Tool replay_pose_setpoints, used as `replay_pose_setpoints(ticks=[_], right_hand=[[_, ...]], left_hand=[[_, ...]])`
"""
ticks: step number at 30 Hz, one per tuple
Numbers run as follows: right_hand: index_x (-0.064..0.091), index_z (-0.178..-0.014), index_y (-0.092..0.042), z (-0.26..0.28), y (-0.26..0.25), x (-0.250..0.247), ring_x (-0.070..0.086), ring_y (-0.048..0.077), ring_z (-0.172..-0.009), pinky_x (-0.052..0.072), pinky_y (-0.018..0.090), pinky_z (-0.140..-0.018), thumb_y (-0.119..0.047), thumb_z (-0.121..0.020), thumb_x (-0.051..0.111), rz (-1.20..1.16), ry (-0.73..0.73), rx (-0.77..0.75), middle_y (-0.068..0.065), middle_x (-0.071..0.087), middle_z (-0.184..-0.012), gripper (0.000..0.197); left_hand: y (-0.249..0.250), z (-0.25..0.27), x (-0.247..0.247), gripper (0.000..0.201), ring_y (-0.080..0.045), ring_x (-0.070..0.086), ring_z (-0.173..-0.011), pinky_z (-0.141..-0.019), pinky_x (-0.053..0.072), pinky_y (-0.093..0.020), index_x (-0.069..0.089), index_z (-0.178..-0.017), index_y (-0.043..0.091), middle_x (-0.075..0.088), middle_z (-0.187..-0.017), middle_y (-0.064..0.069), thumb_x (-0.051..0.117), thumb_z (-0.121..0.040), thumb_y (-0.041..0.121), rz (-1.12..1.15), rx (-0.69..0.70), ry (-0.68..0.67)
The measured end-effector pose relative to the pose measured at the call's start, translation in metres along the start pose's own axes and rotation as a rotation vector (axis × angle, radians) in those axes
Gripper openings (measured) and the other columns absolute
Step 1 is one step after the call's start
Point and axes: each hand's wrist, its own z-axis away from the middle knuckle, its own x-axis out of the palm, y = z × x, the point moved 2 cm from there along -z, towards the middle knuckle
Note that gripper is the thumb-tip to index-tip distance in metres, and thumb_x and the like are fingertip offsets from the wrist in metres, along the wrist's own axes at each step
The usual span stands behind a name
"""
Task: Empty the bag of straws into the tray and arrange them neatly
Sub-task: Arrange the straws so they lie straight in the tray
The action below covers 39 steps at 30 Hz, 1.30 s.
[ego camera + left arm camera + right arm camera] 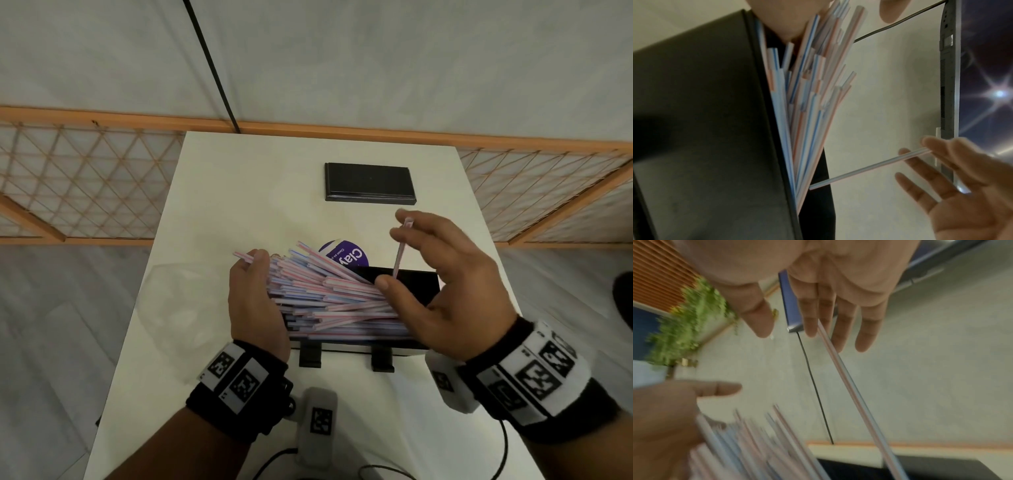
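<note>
Striped plastic straws point(329, 298) were in both hands. At lower centre of the head view, the left hand point(255, 305) was cupped against the left ends of the pile, fingers curled over them. To its right, the right hand point(442, 274) was spread wide with fingers relaxed; one loose straw point(400, 248) stood between its fingers, though whether it was pinched or merely resting there could not be told.

Most of the pile lay fanned across the black tray point(419, 282) near the frame's centre, its left ends overhanging the rim. Left of it the clear bag point(185, 301) lay flat on the white table point(239, 192), apparently emptied. A black lid-like slab point(370, 181) sat higher in the frame, and a purple label point(346, 255) peeked from behind the straws.

These straws were probably very light, smooth and springy, liable to roll and skid apart, and to kink if squeezed. Taking the bundle loosely at both ends and tapping them square looked the safest hold.
</note>
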Motion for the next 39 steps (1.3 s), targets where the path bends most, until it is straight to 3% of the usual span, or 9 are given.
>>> replay_pose_setpoints(ticks=[6, 9, 15, 20, 23, 26, 30, 33, 39], right_hand=[[0.066, -0.119, -0.009, 0.011, 0.0, 0.033, 0.057, 0.017, -0.125, 0.049, 0.035, -0.102, -0.03, -0.081, 0.072, -0.153, -0.25, -0.041, 0.006, 0.058, -0.135, 0.044], [0.058, -0.114, -0.024, 0.024, 0.02, 0.056, 0.058, 0.011, -0.119, 0.049, 0.034, -0.098, -0.044, -0.075, 0.068, -0.194, -0.378, 0.119, -0.006, 0.059, -0.131, 0.045], [0.042, -0.136, -0.022, 0.033, 0.054, 0.078, 0.054, 0.015, -0.113, 0.047, 0.036, -0.099, -0.085, -0.063, 0.054, 0.068, -0.587, 0.322, -0.006, 0.055, -0.125, 0.097], [0.032, -0.141, -0.039, 0.03, 0.048, 0.093, 0.051, 0.014, -0.112, 0.045, 0.037, -0.101, -0.085, -0.064, 0.058, 0.025, -0.532, 0.3, -0.01, 0.049, -0.121, 0.093], [0.03, -0.141, -0.048, 0.029, 0.045, 0.098, 0.051, 0.018, -0.105, 0.047, 0.04, -0.097, -0.084, -0.064, 0.059, 0.047, -0.502, 0.288, -0.008, 0.047, -0.113, 0.089], [0.034, -0.137, -0.045, 0.029, 0.044, 0.104, 0.053, 0.02, -0.102, 0.049, 0.042, -0.095, -0.084, -0.064, 0.057, 0.058, -0.509, 0.317, -0.006, 0.045, -0.112, 0.086], [0.04, -0.131, -0.037, 0.024, 0.035, 0.102, 0.054, 0.021, -0.106, 0.047, 0.044, -0.095, -0.074, -0.071, 0.057, 0.084, -0.496, 0.304, -0.008, 0.05, -0.117, 0.073], [0.046, -0.128, -0.032, 0.019, 0.024, 0.097, 0.051, 0.022, -0.104, 0.044, 0.041, -0.09, -0.067, -0.071, 0.058, 0.128, -0.383, 0.254, -0.006, 0.052, -0.114, 0.068], [0.037, -0.137, -0.027, 0.025, 0.027, 0.101, 0.048, 0.021, -0.116, 0.041, 0.045, -0.103, -0.09, -0.064, 0.039, 0.226, -0.552, 0.365, -0.007, 0.048, -0.129, 0.096]], left_hand=[[0.002, 0.0, -0.001, 0.026, -0.028, 0.074, -0.096, -0.083, 0.061, -0.045, 0.06, -0.124, 0.011, 0.071, -0.106, -0.009, 0.058, -0.101, 0.023, -0.067, 0.01, 0.004], [0.008, -0.005, -0.002, 0.025, -0.022, 0.075, -0.09, -0.072, 0.062, -0.035, 0.06, -0.124, 0.013, 0.072, -0.109, -0.011, 0.06, -0.099, 0.015, -0.051, 0.009, -0.021], [0.019, -0.018, 0.009, 0.025, -0.017, 0.074, -0.081, -0.066, 0.06, -0.026, 0.068, -0.119, 0.012, 0.073, -0.098, -0.007, 0.06, -0.096, 0.009, -0.027, -0.09, -0.179], [0.019, -0.016, 0.016, 0.014, -0.021, 0.073, -0.092, -0.079, 0.06, -0.029, 0.078, -0.086, 0.018, 0.077, -0.099, -0.008, 0.067, -0.082, 0.011, -0.247, 0.041, -0.33], [0.014, -0.014, 0.021, 0.015, -0.017, 0.072, -0.09, -0.072, 0.058, -0.026, 0.074, -0.092, 0.015, 0.074, -0.098, -0.006, 0.066, -0.092, 0.003, -0.324, 0.074, -0.346], [0.012, -0.013, 0.026, 0.014, -0.01, 0.074, -0.086, -0.068, 0.058, -0.023, 0.075, -0.102, 0.016, 0.077, -0.101, -0.002, 0.061, -0.099, 0.016, -0.389, 0.033, -0.33], [0.012, -0.011, 0.027, 0.052, -0.029, 0.073, -0.086, -0.083, 0.058, -0.039, 0.076, -0.066, 0.014, 0.076, -0.092, -0.017, 0.045, -0.106, 0.025, -0.327, -0.052, -0.334], [0.012, -0.01, 0.028, 0.048, -0.027, 0.074, -0.084, -0.081, 0.06, -0.037, 0.07, -0.071, 0.007, 0.076, -0.087, -0.017, 0.042, -0.107, 0.024, -0.207, -0.112, -0.324], [0.021, -0.016, 0.009, 0.015, -0.014, 0.069, -0.078, -0.073, 0.056, -0.026, 0.069, -0.084, 0.014, 0.072, -0.086, -0.004, 0.064, -0.095, 0.006, -0.361, 0.274, -0.089]])
